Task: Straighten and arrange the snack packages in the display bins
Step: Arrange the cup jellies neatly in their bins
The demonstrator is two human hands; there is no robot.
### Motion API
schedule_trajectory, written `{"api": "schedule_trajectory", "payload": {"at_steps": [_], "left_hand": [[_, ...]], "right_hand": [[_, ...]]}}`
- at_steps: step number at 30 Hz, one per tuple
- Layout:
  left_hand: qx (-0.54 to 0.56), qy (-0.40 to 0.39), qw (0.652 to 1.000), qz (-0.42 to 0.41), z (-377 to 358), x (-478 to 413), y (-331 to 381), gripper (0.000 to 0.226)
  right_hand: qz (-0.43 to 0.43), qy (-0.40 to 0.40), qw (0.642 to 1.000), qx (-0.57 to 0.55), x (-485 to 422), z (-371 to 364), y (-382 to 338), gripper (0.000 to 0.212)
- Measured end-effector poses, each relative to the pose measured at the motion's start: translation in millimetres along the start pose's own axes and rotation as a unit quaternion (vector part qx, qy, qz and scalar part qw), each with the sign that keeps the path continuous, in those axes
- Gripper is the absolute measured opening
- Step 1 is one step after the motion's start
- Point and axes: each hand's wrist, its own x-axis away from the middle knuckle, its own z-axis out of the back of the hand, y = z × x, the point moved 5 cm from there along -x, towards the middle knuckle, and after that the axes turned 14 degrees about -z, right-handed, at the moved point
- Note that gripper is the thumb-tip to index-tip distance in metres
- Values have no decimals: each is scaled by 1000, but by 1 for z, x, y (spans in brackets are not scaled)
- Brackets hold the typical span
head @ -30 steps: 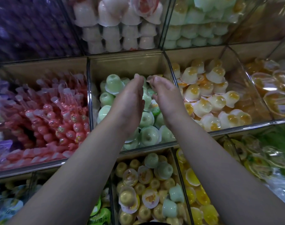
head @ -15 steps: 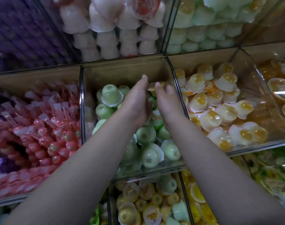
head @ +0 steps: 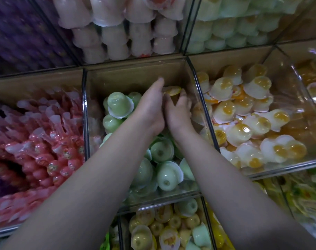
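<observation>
Nearest, below the forearms, lies a heap of small yellow cups [head: 153, 228], domed and glossy under peel-off foil lids, with a few pale green ones mixed in. Above them stands the middle bin [head: 85, 114], its walls clear hard plastic with dark edges and its back plain brown card. It holds green cups [head: 167, 177], smooth, milky and rounded, each with a wide white rim; they are tumbled on their sides and bottoms-up. In the bin to the left lie pink sticks [head: 45, 150], long beaded tubes of shiny film with flat sealed ends, packed in slanting rows. In the bin to the right lie white cups [head: 243, 127] with round orange centres, like fried eggs, piled loosely. Farther up, behind clear fronts, stacked pink cups [head: 117, 33] and pale green cups [head: 225, 27] stand in columns; the purple packs [head: 27, 33] at far left are too blurred to make out.

Both bare forearms reach up from the bottom edge and meet over the middle bin. The left hand [head: 150, 109] shows its back, fingers stretched nearly straight, lying against a yellow cup [head: 172, 91]. The right hand [head: 178, 112] curls its fingers round that cup from the other side. The cup sits between the two hands at the far end of the bin, above the green cups.
</observation>
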Motion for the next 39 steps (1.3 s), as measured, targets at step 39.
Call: {"api": "schedule_trajectory", "payload": {"at_steps": [39], "left_hand": [[58, -126, 986, -91, 19, 115, 5, 23]], "right_hand": [[106, -68, 980, -152, 99, 55, 21, 42]]}}
